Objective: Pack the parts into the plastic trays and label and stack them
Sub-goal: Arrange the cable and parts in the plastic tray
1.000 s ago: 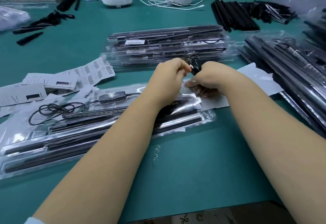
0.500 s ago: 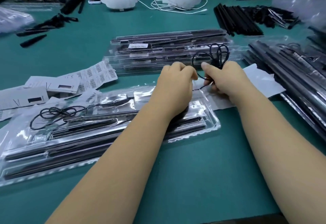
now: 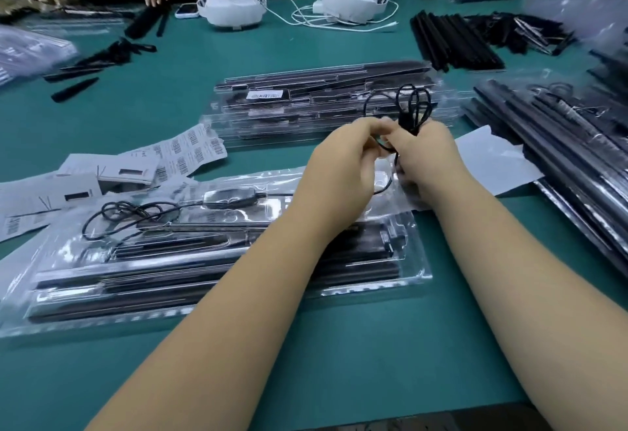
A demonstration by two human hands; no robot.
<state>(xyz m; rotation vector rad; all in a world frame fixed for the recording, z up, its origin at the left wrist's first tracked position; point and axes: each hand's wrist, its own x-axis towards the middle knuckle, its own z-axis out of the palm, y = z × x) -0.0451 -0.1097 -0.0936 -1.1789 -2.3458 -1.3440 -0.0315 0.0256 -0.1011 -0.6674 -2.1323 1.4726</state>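
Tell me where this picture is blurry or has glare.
Head view: motion blur smears the far right corner and the bags at far left; glare streaks the clear tray under the forearms; wide-angle bending curves the table edges. The left hand and right hand on the black cable are slightly soft.

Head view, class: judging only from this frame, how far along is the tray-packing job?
Done: a stack of packed trays sits behind, its top one labelled. In hand: both the left hand and right hand hold a coiled black cable above the near tray, already holding rods. Left: seating the cable, labelling from the barcode sheets, stacking.
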